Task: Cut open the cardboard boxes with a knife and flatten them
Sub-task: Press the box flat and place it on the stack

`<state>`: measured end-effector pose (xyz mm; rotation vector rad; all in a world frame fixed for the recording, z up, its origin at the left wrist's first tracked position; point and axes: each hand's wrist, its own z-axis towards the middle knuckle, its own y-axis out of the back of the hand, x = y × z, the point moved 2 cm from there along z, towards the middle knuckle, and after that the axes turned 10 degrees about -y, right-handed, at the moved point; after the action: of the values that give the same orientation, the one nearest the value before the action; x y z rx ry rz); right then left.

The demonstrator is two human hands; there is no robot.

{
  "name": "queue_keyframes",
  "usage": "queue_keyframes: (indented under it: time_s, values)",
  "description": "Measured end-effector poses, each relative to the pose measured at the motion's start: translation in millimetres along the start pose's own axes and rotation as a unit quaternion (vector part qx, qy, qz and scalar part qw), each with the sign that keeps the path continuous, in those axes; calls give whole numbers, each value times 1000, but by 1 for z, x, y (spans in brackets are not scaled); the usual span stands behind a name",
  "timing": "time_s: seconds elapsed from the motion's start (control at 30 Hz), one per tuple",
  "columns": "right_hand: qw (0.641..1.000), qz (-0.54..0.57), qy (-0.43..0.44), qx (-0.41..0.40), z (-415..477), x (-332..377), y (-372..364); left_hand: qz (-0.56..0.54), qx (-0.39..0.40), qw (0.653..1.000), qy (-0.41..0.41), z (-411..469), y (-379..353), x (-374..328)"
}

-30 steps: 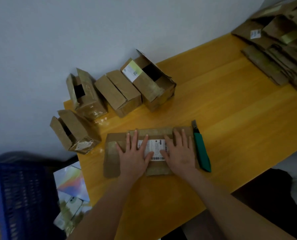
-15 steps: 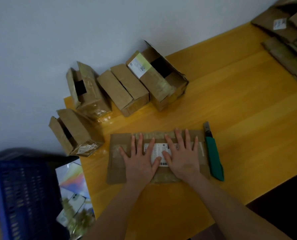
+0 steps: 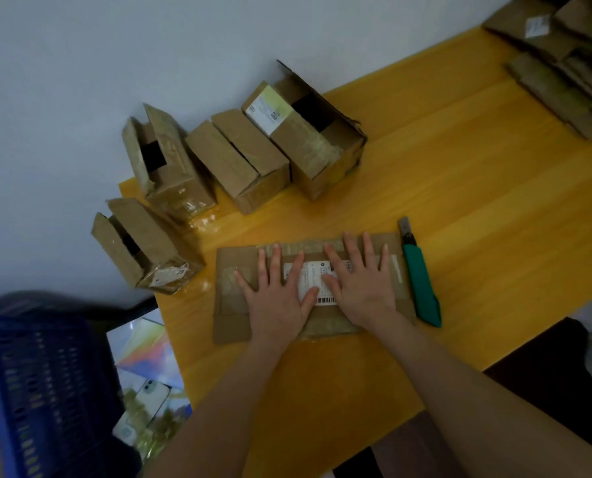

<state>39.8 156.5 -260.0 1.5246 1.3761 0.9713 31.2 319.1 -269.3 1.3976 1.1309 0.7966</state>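
Observation:
A flattened cardboard box [image 3: 232, 291] with a white shipping label lies on the yellow wooden table [image 3: 460, 188] in front of me. My left hand [image 3: 275, 294] presses flat on its left half, fingers spread. Beside it, my right hand [image 3: 363, 281] presses flat on the right half and partly covers the label. A green utility knife [image 3: 420, 284] lies on the table just right of the flattened box, blade end pointing away from me. Neither hand touches the knife.
Several upright cardboard boxes [image 3: 249, 160] stand along the table's far left side by the wall. A pile of flattened cardboard [image 3: 564, 74] lies at the far right corner. A blue plastic crate [image 3: 39, 391] sits off the table at lower left.
Both hands stay pressed flat on the flattened box; the right hand has slid slightly towards the label. The view has shifted a little; the knife has not moved.

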Motion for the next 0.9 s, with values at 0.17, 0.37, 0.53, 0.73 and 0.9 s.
queue_keyframes:
  time_s: [0.17,0.37,0.53,0.73,0.9]
  values:
    - [996,87,-19,5,-26,-4,18,-9,91,995,45,-31,5,-7]
    - [951,198,-237,20,-72,-20,26,-59,53,994,78,-61,31,13]
    - [914,213,-337,78,-77,-18,33,-89,82,983,136,-68,37,24]
    - [846,379,-355,117,-76,-19,41,-121,118,973,155,-67,44,22]
    - [762,574,-287,86,-79,-29,65,-199,73,955,205,-48,67,13]
